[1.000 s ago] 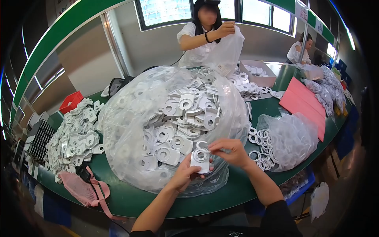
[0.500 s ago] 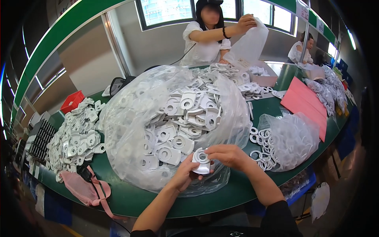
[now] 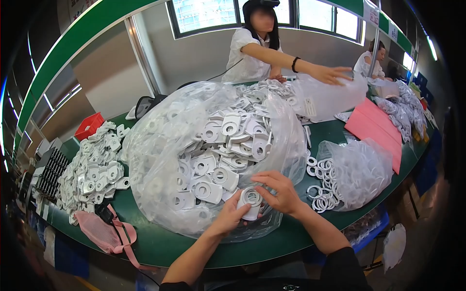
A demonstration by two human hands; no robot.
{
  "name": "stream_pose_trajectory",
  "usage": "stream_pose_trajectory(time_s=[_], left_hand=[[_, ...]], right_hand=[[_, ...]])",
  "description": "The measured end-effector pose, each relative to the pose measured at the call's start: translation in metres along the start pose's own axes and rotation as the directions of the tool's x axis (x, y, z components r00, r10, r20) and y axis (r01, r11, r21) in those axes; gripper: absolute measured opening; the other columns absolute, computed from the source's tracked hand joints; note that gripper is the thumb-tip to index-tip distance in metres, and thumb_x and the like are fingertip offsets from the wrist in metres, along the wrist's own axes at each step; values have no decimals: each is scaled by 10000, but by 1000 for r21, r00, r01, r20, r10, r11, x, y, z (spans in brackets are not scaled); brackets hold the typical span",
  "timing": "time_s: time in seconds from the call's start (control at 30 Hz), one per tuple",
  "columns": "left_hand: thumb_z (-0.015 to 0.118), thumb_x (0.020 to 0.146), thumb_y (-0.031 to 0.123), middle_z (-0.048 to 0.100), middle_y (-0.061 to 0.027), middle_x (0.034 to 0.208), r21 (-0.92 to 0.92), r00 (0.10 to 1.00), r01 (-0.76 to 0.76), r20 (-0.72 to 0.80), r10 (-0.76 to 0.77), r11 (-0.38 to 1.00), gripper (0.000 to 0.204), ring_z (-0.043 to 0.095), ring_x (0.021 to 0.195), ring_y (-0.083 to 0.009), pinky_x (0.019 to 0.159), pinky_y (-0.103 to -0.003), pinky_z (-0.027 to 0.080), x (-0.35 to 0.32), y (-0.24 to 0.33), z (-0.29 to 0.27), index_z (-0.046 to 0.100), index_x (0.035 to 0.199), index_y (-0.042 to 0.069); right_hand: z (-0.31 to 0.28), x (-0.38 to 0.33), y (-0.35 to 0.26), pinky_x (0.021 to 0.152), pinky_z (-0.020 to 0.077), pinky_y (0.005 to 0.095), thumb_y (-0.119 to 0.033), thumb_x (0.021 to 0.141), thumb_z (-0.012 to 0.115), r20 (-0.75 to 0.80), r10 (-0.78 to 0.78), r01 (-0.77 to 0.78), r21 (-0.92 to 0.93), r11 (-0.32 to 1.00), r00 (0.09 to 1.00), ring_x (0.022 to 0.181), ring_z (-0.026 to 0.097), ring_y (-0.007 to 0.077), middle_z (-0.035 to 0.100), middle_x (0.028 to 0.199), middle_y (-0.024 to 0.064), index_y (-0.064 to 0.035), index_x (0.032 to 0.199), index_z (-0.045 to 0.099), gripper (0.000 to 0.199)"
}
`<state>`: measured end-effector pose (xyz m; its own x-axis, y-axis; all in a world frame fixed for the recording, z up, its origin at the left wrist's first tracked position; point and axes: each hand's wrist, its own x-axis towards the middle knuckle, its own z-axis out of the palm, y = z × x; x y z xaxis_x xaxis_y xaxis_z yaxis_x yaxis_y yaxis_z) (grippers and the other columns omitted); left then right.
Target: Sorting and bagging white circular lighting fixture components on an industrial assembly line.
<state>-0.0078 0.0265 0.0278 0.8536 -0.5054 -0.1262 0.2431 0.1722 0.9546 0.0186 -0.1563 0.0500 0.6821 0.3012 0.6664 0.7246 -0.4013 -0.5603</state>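
Note:
My left hand grips a white plastic plate with a round hole, its thumb lying on the front face. A pale ring sits around the hole, and the plate tilts toward me. My right hand is at the plate's upper right, thumb by the ring's edge and fingers stretched apart above it. Whether the thumb presses on the ring is hard to see. Just beyond both hands, a large clear plastic bag lies open, full of similar white plates.
Loose white rings spill from a smaller bag at right, by a pink sheet. At left are a plate heap, a red bin, black stacked trays and a pink strapped bag. A co-worker's arm reaches across the far side.
My right fingers have lifted and spread from the plate, which is turned slightly more toward me. Across the table, the co-worker has lowered a plastic bag to the right, their hand now open above it.

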Motion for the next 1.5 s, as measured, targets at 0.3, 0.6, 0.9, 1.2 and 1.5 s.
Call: stream_pose_trajectory(time_s=[0.3,0.6,0.9,1.2,1.5], left_hand=[[435,923,126,576,-99,1083,-55,998,-2,64,5,998,428,649,835,-191,489,-187,434,1,-5,1,293,1324,86],[398,952,154,559,-116,1105,-204,994,43,106,-22,978,407,641,866,-201,500,-187,441,0,1,0,272,1332,80],[462,906,91,577,-85,1055,27,998,-32,59,30,999,424,652,807,-164,476,-177,418,-6,6,6,312,1301,62],[496,875,90,554,-134,1071,383,976,-217,109,189,898,390,574,964,-209,825,-297,435,-3,-12,-1,372,1237,15],[501,840,123,568,-154,1022,343,991,-137,55,126,929,356,560,948,-237,828,-319,419,-1,-22,-7,411,1167,14]], right_hand=[[8,-9,11,630,439,272,-92,756,677,39,183,-186,87,979,982,707,577,185,605,743,70,-45,891,690,143],[13,-6,2,561,454,300,-92,740,683,-98,-39,29,-102,994,994,663,573,213,582,737,66,-55,867,674,133],[13,-7,2,597,429,235,-69,757,680,-129,33,-15,141,990,991,634,544,131,574,719,46,-48,886,686,131],[-12,-4,15,653,433,214,-91,821,639,459,345,-546,434,716,818,737,557,77,603,799,30,11,890,666,126],[-12,-4,14,655,432,211,-108,850,610,473,305,-495,354,793,827,741,538,67,598,801,22,16,914,625,140]])
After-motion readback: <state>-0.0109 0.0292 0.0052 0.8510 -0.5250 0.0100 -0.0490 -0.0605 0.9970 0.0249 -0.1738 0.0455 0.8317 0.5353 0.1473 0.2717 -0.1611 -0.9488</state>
